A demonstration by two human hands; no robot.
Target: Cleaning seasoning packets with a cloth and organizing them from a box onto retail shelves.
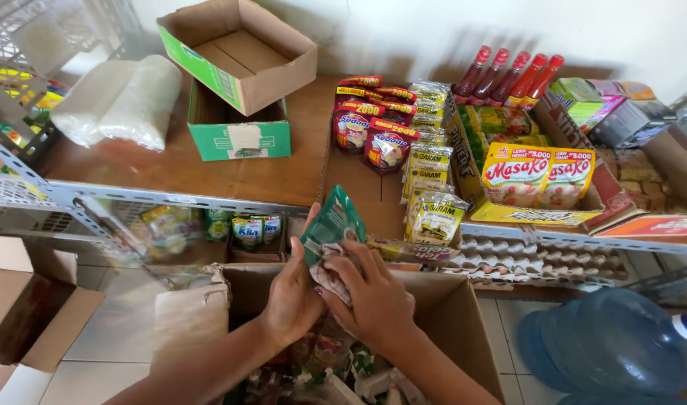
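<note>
My left hand and my right hand are together over an open cardboard box full of small packets. Both hands grip a bundle of sachets, with a green sachet sticking up on top and pale ones below it. The bundle is level with the front edge of the wooden shelf. Just right of it stand yellow-and-white salt packets and red sachets.
On the shelf sit two open green-and-brown cartons, a white sack, yellow seasoning packs and red sauce bottles. Egg trays lie on the lower shelf. A blue water jug stands at the right; cardboard boxes at the left.
</note>
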